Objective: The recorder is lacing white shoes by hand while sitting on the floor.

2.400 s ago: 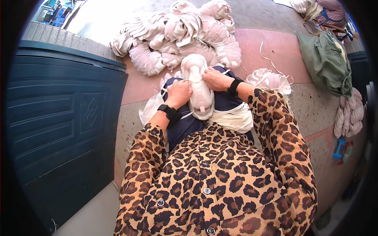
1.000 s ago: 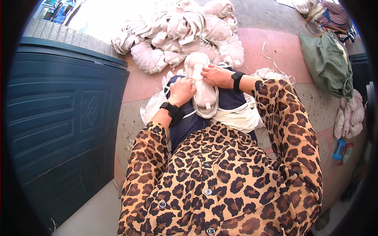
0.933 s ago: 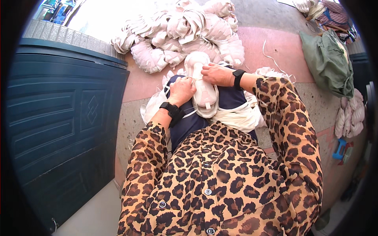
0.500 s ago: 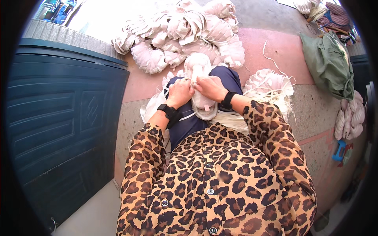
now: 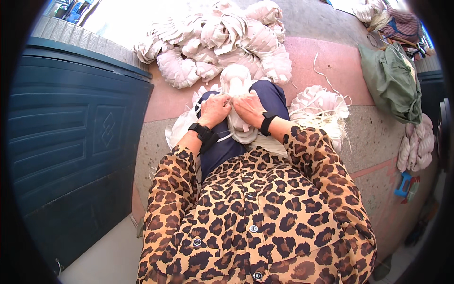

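Observation:
Between my knees stands a pale pinkish, shoe-shaped bundle [image 5: 235, 81], with a small pink tab at its near end. My left hand [image 5: 214, 110] is closed at the bundle's left side, thumb and fingers pressed together. My right hand [image 5: 249, 108] is closed over the middle of it, almost touching the left. A thin white strip [image 5: 226, 138] runs round the bundle and up toward my fingers; both hands seem to pinch its ends, mostly hidden under the fingertips. Beside my right knee lies a heap of loose pale strips [image 5: 331, 121] on more pinkish pieces.
A large pile of similar tied pale bundles [image 5: 220, 40] lies ahead on the floor. On the left stands a dark blue panelled door [image 5: 71, 128]. At right are a green sack [image 5: 392, 80], another pale bundle [image 5: 416, 144] and a blue plastic object [image 5: 403, 183].
My right hand has shifted slightly left and turned, with its knuckles more upward. My left hand stays at nearly the same spot. The whole view has moved a little.

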A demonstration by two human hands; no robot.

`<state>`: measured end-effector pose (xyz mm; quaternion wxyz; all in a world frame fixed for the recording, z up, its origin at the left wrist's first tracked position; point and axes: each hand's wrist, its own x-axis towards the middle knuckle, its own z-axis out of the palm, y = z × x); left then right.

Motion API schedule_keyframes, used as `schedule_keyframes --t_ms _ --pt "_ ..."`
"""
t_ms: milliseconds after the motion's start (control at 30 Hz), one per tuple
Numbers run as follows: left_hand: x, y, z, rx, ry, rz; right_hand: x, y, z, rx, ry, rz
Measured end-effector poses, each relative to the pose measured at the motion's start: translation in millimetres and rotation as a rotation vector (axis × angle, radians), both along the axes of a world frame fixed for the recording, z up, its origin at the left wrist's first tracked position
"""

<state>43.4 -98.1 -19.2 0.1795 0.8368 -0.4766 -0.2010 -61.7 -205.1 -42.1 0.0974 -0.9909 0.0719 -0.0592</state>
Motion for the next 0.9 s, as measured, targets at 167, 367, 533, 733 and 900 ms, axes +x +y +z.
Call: schedule_keyframes --t_ms 167,367,533,733,900 --pt "-25.5 12.2 15.6 -0.208 -0.204 0.056 -14.4 -7.5 27.9 0.146 -0.054 0.027" --pt "-41.8 12.1 24.7 -0.430 -0.094 -0.163 -63.3 -17.0 40.8 0.452 -0.027 0.030" --pt "-44.7 -8.8 43.7 -0.426 0.195 -0.103 -56.6 -20.5 33.4 1.043 -0.274 -0.284" --pt "-62.8 -12.3 70.2 -0.478 0.704 0.313 -62.2 -25.0 43.9 1.627 -0.311 -0.330" --pt "-57.4 -8.9 66.8 -0.390 0.577 0.312 -54.8 -13.1 45.5 1.583 -0.308 -0.317"
